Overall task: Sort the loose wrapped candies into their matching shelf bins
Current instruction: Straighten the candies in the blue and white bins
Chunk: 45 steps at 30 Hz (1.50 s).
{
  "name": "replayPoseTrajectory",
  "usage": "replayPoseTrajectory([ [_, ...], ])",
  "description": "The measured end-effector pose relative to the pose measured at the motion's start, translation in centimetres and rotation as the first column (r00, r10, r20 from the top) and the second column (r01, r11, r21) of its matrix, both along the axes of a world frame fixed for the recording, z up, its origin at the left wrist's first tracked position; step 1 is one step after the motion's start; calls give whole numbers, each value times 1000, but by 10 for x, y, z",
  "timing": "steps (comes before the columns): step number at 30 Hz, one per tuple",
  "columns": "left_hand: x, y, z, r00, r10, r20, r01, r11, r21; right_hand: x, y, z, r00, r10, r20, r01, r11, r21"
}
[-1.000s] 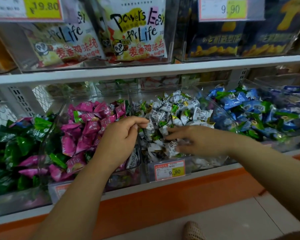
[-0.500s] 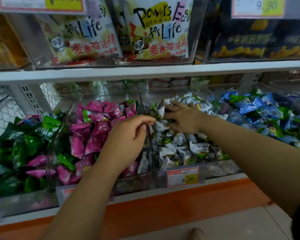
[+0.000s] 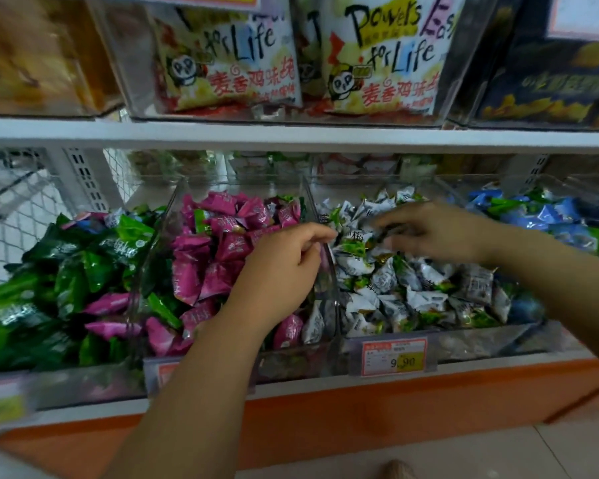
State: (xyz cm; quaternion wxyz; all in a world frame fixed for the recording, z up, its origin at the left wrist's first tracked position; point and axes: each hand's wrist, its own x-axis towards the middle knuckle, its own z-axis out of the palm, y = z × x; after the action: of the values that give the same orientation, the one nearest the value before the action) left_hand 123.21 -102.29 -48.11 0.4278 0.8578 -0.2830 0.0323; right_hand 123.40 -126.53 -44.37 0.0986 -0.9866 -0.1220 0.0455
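Note:
Four clear bins stand side by side on the lower shelf. They hold green candies (image 3: 66,271), pink candies (image 3: 222,257), white candies (image 3: 412,288) and blue candies (image 3: 550,219). Strays are mixed in: pink pieces (image 3: 108,302) lie among the green, a green piece (image 3: 163,305) among the pink, and a white piece (image 3: 313,326) sits at the pink bin's front. My left hand (image 3: 284,271) has curled fingers and pinches the top edge of the clear wall (image 3: 327,271) between the pink and white bins. My right hand (image 3: 436,233) is blurred over the white pile, thumb and fingertips closed on what looks like a white candy.
A white shelf board (image 3: 291,136) runs just above the bins, carrying snack bags (image 3: 388,57) in clear boxes. A price tag (image 3: 393,356) marked 9.90 hangs on the white bin's front. Wire mesh (image 3: 11,209) closes the left side. An orange base (image 3: 360,426) lies below.
My right hand has pulled from the back of the white bin toward the right and front. My left hand stays on the bin wall. The camera has moved closer.

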Motion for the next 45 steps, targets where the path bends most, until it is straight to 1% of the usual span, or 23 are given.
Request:
replayPoseTrajectory([
  [1,1,-1,0,1000,5,3,-5,1000,1,-3,14,-6,993,107,55,-104,993,-57],
  [2,1,-1,0,1000,13,6,-13,1000,0,-1,25,-15,974,211,81,-197,969,-152],
  [3,2,-1,0,1000,18,5,-18,1000,-2,4,35,-23,957,279,78,-250,932,-262],
  [4,2,-1,0,1000,21,2,-21,1000,-5,11,40,-30,960,274,51,-239,905,-352],
  [5,3,0,0,1000,22,2,-22,1000,-1,21,42,-34,976,219,25,-190,895,-404],
  [7,3,1,-1,1000,23,4,-23,1000,9,38,43,-37,994,110,14,-94,902,-421],
  [9,3,3,-2,1000,19,-9,-19,1000,-11,52,44,-37,996,82,30,-61,900,-431],
  [12,4,5,-3,999,19,-33,-19,1000,-23,62,43,-35,1000,25,7,-19,903,-428],
  [14,4,5,-2,999,12,-42,-13,999,-37,63,39,-31,1000,-19,7,20,923,-383],
  [17,2,5,-1,999,3,-45,-5,999,-41,58,32,-28,997,-43,56,57,960,-275],
  [21,0,6,1,999,-3,-42,2,999,-34,37,8,-19,982,-137,133,167,955,-243],
  [22,0,5,1,999,-1,-41,0,1000,-30,30,-2,-16,983,-144,117,170,952,-254],
  [24,1,4,2,999,4,-39,-5,1000,-24,15,-17,-10,990,-138,36,143,958,-250],
  [26,1,3,2,999,5,-40,-6,1000,-17,3,-23,-1,986,-166,-29,162,980,-118],
  [28,1,1,2,999,11,-45,-12,1000,-23,2,-25,3,973,-229,17,228,973,48],
  [30,-1,-1,4,998,28,-49,-30,999,-26,8,-27,-1,939,-342,45,335,935,116],
  [32,-3,0,4,999,30,-37,-31,999,-18,17,-24,-13,899,-431,-74,436,870,230],
  [34,-3,1,3,999,26,-31,-26,1000,-3,24,-13,-23,885,-435,-165,466,826,319],
  [36,-2,2,2,999,22,-35,-22,1000,6,29,4,-27,919,-361,-160,394,862,318],
  [38,1,1,1,999,26,-39,-26,1000,10,27,17,-29,957,-277,-92,290,932,216],
  [40,3,-1,2,998,40,-56,-40,999,6,21,23,-31,979,-203,-26,205,971,126],
  [42,3,-3,3,998,49,-49,-49,999,-2,9,24,-32,994,-107,15,105,989,100],
  [45,2,-6,4,998,59,-10,-59,998,-1,-15,26,-25,997,37,73,-46,991,126],
])
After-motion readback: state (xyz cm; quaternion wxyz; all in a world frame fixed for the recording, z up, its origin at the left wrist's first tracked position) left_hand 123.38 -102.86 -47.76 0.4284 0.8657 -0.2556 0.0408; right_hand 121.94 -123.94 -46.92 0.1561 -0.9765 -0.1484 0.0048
